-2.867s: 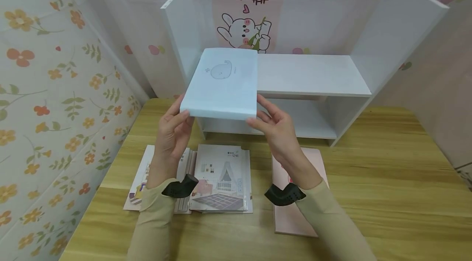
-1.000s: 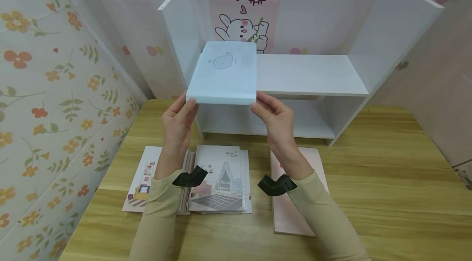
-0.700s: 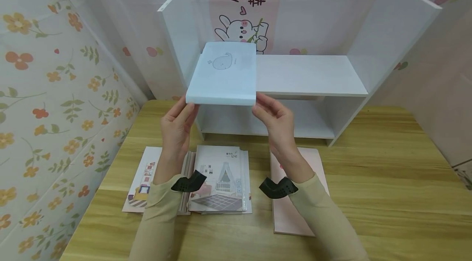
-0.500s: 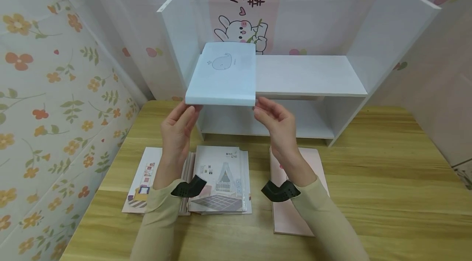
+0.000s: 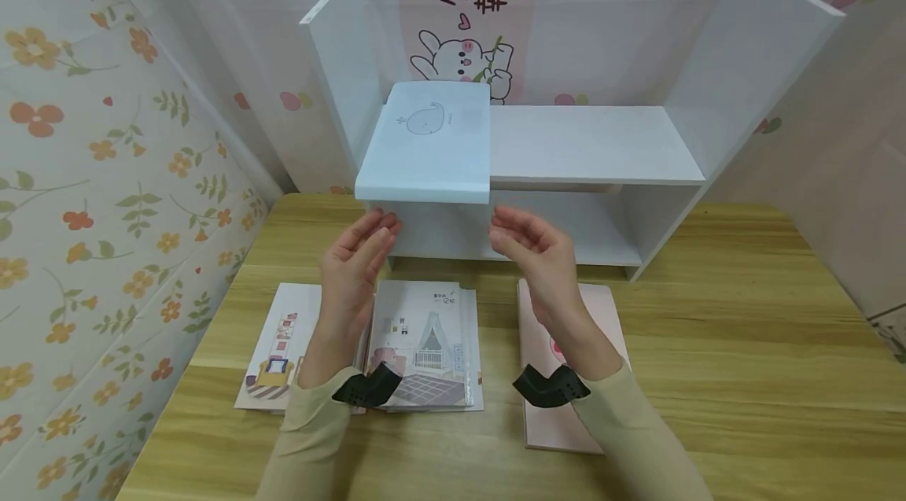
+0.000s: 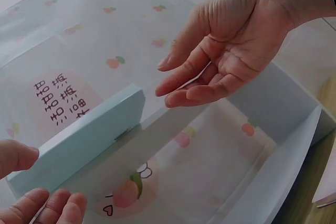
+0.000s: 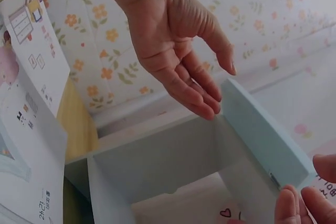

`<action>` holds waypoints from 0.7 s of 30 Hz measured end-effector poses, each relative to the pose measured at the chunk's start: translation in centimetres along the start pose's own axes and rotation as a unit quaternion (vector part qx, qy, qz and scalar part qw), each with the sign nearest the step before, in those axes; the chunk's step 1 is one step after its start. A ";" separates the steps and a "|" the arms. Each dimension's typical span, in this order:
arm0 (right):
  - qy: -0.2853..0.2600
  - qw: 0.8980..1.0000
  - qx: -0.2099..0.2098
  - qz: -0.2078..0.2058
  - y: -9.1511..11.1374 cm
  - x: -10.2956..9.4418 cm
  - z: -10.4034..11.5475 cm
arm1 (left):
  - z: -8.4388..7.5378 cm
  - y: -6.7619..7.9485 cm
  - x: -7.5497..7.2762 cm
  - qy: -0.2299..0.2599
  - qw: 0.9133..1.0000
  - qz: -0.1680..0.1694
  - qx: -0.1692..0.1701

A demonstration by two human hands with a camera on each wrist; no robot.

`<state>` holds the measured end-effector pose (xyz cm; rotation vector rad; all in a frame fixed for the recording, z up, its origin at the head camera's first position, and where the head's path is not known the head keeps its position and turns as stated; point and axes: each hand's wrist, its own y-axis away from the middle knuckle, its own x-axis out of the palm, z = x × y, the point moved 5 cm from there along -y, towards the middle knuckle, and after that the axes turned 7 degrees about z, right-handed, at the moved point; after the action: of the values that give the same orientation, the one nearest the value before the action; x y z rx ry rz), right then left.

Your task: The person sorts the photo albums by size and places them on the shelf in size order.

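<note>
A thick pale-blue book with a line drawing of a whale lies flat on the upper board of the white shelf, close to its left side panel. Its front edge sticks out past the board. My left hand is just below the book's front left corner, fingers loosely bent and apart from it. Near the front right corner, slightly lower, hovers my right hand, also holding nothing. Both wrist views show the edge of the blue book between the two hands, with relaxed fingers.
Picture-covered books lie on the wooden table: one with a sofa drawing at left, one with a canopy-bed drawing beside it. A pink book lies under the right forearm. Tall side panels flank the shelf; curtains hang behind.
The blue book went back and up slightly onto the upper board, held by both hands. Since about half a second ago both hands have let go and dropped down toward me; the book stays put.
</note>
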<state>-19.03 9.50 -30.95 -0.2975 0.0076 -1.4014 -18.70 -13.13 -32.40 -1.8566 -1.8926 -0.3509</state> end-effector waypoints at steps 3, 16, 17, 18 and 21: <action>0.014 1.000 -0.006 0.011 0.4 -0.1 0.0 | 0.4 0.4 0.3 -0.007 1.000 0.005 -0.005; 0.067 0.997 0.000 0.041 2.3 -1.0 -0.4 | 2.6 1.7 1.4 -0.006 0.998 0.040 -0.039; 0.070 0.997 0.002 0.041 2.4 -1.1 -0.5 | 2.8 1.8 1.4 -0.008 0.998 0.041 -0.042; 0.073 0.996 0.003 0.042 2.5 -1.3 -0.5 | 2.9 1.8 1.5 -0.009 0.998 0.042 -0.044; 0.084 0.996 0.005 0.042 2.9 -1.6 -0.6 | 3.4 2.1 1.8 -0.016 0.998 0.047 -0.050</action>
<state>-16.61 11.34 -32.45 -0.1688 0.1495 -1.3393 -17.13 -9.77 -34.72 -2.0202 -1.8327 -0.3941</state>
